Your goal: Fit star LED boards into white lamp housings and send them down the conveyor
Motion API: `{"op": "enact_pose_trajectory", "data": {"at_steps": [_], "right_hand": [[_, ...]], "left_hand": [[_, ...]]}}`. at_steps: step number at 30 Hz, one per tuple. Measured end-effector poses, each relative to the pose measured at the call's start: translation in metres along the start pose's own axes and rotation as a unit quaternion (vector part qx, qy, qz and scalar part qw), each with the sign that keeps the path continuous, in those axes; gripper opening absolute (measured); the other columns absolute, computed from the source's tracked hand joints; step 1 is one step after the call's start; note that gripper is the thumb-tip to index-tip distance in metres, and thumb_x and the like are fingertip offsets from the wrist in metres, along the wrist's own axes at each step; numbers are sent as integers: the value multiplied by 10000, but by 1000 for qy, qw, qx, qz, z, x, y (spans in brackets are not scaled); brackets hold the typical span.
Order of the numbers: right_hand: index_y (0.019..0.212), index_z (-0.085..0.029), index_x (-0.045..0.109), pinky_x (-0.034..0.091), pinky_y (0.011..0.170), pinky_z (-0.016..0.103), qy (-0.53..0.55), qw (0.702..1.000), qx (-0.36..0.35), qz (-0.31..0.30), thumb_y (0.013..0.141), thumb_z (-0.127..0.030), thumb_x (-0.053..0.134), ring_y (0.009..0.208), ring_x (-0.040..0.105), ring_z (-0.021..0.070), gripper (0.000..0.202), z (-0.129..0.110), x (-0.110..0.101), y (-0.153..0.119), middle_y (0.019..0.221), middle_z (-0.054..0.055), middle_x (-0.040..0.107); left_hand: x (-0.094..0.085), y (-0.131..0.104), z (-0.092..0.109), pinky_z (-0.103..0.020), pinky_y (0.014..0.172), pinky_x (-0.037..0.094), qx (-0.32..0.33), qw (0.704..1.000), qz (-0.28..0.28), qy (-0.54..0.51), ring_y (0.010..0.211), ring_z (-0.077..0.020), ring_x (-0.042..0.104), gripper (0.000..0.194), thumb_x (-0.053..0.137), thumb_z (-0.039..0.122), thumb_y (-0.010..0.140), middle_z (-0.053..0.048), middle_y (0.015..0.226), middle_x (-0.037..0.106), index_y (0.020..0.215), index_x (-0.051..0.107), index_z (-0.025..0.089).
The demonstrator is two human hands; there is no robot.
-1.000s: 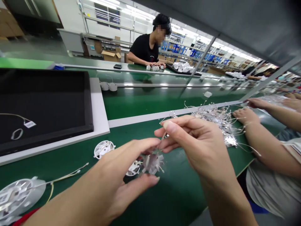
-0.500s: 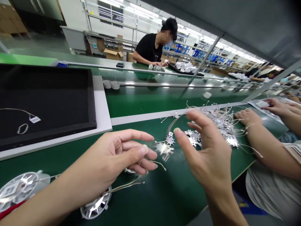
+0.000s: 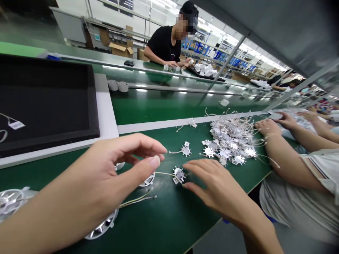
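A silvery star-shaped metal part (image 3: 179,174) with a white connector block and thin wires lies on the green bench between my hands. My right hand (image 3: 212,180) reaches at it from the right, thumb and forefinger parted at its edge; whether the tips touch it I cannot tell. My left hand (image 3: 124,165) hovers to its left, fingers curved and thumb apart, with nothing seen in it. Partly hidden under that hand are round white spoked frames with metal inside, one at the front (image 3: 102,225) trailing wires. A similar star-shaped part (image 3: 186,150) lies just beyond.
A heap of wired metal parts (image 3: 233,137) lies at the right, beside a co-worker's forearm (image 3: 280,155). A black tray (image 3: 47,98) with a white border stands at the left. Across the line, a person in black (image 3: 165,44) works by a tray of white pieces (image 3: 205,70).
The star-shaped part, blurred between my hands before, now rests sharp on the bench. My right hand has lowered to it, its fingers closer together. The view has shifted slightly.
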State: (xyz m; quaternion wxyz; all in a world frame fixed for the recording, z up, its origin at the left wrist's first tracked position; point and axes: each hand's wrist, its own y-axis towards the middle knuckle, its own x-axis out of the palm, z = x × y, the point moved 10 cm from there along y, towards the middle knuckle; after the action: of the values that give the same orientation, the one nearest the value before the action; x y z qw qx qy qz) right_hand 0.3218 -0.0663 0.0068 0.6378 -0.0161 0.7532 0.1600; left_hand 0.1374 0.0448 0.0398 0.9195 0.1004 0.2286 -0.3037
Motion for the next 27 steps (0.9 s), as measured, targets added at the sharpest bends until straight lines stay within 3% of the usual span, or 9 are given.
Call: {"op": "enact_pose_trajectory", "data": {"at_steps": [2, 4, 6, 9, 13, 17, 22, 25, 27], "right_hand": [[1164, -197, 749, 608, 805, 449, -35, 998, -14, -49, 1017, -151, 656, 906, 764, 292, 181, -1, 18, -4, 1057, 94, 822], [1060, -213, 773, 579, 722, 393, -45, 997, -8, -60, 1015, -93, 613, 766, 733, 253, 205, 2, 26, -5, 883, 60, 794], [990, -226, 778, 558, 667, 356, -14, 999, 10, -37, 1046, -122, 586, 711, 721, 233, 225, 5, 20, -3, 819, 47, 777], [972, -233, 773, 612, 731, 331, 114, 991, 61, 35, 1072, -190, 588, 826, 783, 225, 215, 11, -7, 3, 938, 52, 827], [892, -245, 794, 650, 690, 243, 300, 929, 146, 159, 1023, -236, 688, 782, 817, 181, 169, 16, -43, 6, 870, 3, 848], [860, -255, 813, 638, 594, 178, 409, 869, 160, 229, 990, -216, 741, 643, 791, 136, 154, 5, -48, 15, 740, -41, 821], [979, -287, 825, 669, 793, 180, 354, 888, 93, 278, 980, -128, 740, 850, 826, 129, 181, -26, -50, 27, 976, -52, 867], [1053, -285, 809, 675, 828, 199, 339, 900, 76, 264, 988, -124, 727, 878, 826, 138, 192, -34, -47, 30, 994, -46, 860], [1214, -281, 777, 688, 879, 244, 349, 904, 66, 239, 967, -148, 758, 976, 829, 174, 281, -35, -43, 31, 1107, -12, 854]], "left_hand": [[3, -4, -2, -163, 452, 511, -36, 999, 1, 11, 854, -206, 782, 338, 654, 629, 965, 16, 969, 818, 989, 805, 328], [5, -5, -3, -168, 453, 498, -56, 998, 0, 5, 878, -215, 776, 339, 661, 619, 954, 5, 981, 812, 979, 813, 317], [7, -4, -1, -175, 498, 532, -51, 999, -9, -7, 883, -220, 770, 326, 683, 598, 944, -4, 977, 808, 975, 816, 303], [11, -3, -1, -178, 477, 510, -55, 998, -34, -6, 856, -220, 760, 331, 679, 605, 945, -5, 985, 799, 979, 813, 305], [16, -5, -2, -194, 431, 435, -80, 995, -54, 2, 740, -182, 714, 336, 637, 618, 973, 13, 1007, 789, 1005, 803, 328], [30, -7, 5, -219, 568, 484, -77, 989, -125, -30, 886, -218, 715, 324, 661, 599, 973, 17, 914, 775, 889, 789, 313], [33, -6, 0, -251, 686, 528, -118, 971, -162, -130, 871, -226, 706, 355, 744, 597, 907, 0, 828, 765, 797, 779, 262], [29, -4, -3, -237, 747, 538, -122, 969, -151, -150, 805, -184, 671, 276, 783, 509, 899, 26, 772, 730, 786, 777, 258], [27, -3, -4, -237, 709, 529, -115, 974, -140, -134, 805, -191, 669, 276, 777, 505, 896, 14, 787, 727, 797, 774, 247]]}}
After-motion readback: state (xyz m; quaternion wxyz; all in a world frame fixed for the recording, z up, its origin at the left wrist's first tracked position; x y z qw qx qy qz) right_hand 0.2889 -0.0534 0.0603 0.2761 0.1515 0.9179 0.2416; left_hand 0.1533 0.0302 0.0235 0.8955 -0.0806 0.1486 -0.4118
